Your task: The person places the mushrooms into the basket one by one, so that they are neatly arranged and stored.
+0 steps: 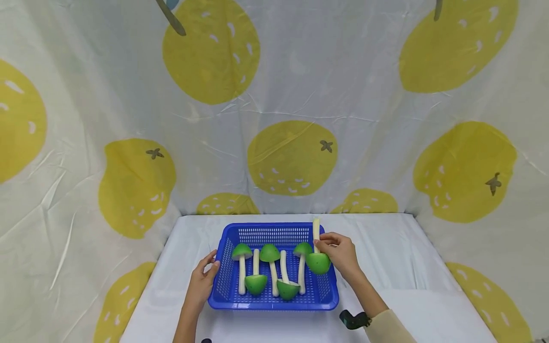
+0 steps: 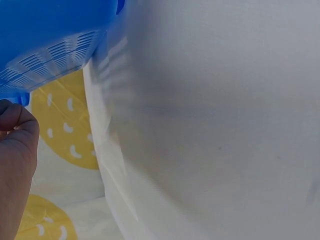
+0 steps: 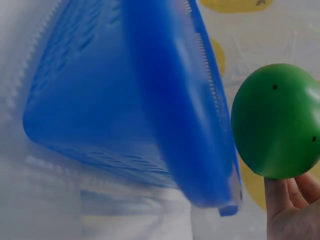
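A blue plastic basket [image 1: 274, 305] with slotted walls stands on the white-covered table. At its left rim my left hand [image 1: 202, 282] grips the edge, thumb over it; the left wrist view has this hand [image 2: 17, 150] beside the basket's underside [image 2: 55, 25]. Over the right end, my right hand [image 1: 341, 253] pinches the pale stem of a toy mushroom [image 1: 318, 263], its green cap downward. That cap [image 3: 277, 120] fills the right side of the right wrist view, above my fingers [image 3: 278, 200]. Several like mushrooms, such as one with its cap up [image 1: 269, 253], lie in a row inside, caps alternating.
White cloth [image 1: 377, 238] covers the table around the basket. A curtain with yellow lemons [image 1: 293, 157] hangs behind and along both sides. A small black device [image 1: 354, 319] is strapped at my right wrist.
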The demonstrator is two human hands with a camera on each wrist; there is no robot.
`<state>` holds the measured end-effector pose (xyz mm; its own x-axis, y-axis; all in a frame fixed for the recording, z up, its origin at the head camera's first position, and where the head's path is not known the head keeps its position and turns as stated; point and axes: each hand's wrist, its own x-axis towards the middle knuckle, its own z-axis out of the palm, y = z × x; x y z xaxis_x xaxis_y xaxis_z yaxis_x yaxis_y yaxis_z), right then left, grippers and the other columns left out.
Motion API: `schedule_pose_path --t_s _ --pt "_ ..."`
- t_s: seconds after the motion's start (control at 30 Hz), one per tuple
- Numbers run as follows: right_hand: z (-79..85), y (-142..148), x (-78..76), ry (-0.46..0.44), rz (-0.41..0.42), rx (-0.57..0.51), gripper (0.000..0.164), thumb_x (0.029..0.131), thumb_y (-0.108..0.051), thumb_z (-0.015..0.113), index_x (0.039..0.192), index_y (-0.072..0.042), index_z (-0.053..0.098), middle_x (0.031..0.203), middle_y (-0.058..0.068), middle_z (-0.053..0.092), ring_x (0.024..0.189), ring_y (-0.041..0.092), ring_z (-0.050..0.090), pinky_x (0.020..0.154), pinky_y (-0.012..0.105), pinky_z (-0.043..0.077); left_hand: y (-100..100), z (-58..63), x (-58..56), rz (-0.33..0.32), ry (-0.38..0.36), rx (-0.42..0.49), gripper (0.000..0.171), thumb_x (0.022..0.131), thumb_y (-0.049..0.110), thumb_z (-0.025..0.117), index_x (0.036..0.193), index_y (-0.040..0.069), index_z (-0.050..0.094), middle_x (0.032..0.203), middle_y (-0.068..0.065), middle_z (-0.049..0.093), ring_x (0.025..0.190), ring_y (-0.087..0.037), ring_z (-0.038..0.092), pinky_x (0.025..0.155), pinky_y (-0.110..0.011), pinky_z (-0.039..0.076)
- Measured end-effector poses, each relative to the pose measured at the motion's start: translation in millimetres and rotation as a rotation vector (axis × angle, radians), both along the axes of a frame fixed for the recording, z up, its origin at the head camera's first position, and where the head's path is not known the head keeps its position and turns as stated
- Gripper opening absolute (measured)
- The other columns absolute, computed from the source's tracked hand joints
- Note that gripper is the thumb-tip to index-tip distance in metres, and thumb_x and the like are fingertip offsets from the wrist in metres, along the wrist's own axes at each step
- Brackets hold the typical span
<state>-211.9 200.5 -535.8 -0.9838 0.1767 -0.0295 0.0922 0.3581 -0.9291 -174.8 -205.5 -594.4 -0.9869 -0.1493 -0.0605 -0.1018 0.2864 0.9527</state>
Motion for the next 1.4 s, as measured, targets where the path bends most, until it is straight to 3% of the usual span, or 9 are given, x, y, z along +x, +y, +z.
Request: schedule_pose_path --t_s 0.4,0.67,1.1,1.4 --pt "-11.3 -13 5.6 0.005 0.028 0.059 0.028 0.087 -0.033 0.083 0.103 -0.011 0.076 0.088 0.004 0.074 0.079 0.015 0.066 0.064 0.024 0.055 0 2.1 0.6 -0.007 0.001 0.033 0.050 0.107 0.032 0.058 0.153 0.015 0.049 0.133 -0.015 0.050 0.103 -0.025 0.068 0.074 -0.021 0.057" --pt "-9.5 -24 9.6 0.041 0.050 0.117 0.024 0.086 -0.023 0.083 0.101 -0.006 0.076 0.086 0.006 0.075 0.068 0.013 0.069 0.056 0.024 0.056 -1 2.4 -2.0 -0.003 0.009 0.037 0.050 0.106 0.030 0.059 0.153 0.016 0.050 0.133 -0.014 0.050 0.105 -0.027 0.068 0.075 -0.021 0.057" --pt "-12.2 -32 22.5 0.040 0.051 0.196 0.031 0.087 -0.019 0.082 0.111 -0.002 0.072 0.083 0.007 0.076 0.065 0.015 0.069 0.053 0.027 0.057 -1 0.5 0.3 -0.007 0.009 0.031 0.050 0.106 0.031 0.059 0.153 0.015 0.050 0.133 -0.014 0.050 0.105 -0.028 0.068 0.074 -0.020 0.056" --pt "-15.8 -44 20.0 0.046 0.071 0.190 0.031 0.089 -0.013 0.079 0.114 0.003 0.071 0.086 0.011 0.076 0.068 0.017 0.071 0.053 0.027 0.058 -1 1.1 -0.3 -0.011 0.007 0.023 0.050 0.107 0.032 0.058 0.153 0.015 0.049 0.134 -0.015 0.050 0.107 -0.029 0.068 0.075 -0.020 0.056"
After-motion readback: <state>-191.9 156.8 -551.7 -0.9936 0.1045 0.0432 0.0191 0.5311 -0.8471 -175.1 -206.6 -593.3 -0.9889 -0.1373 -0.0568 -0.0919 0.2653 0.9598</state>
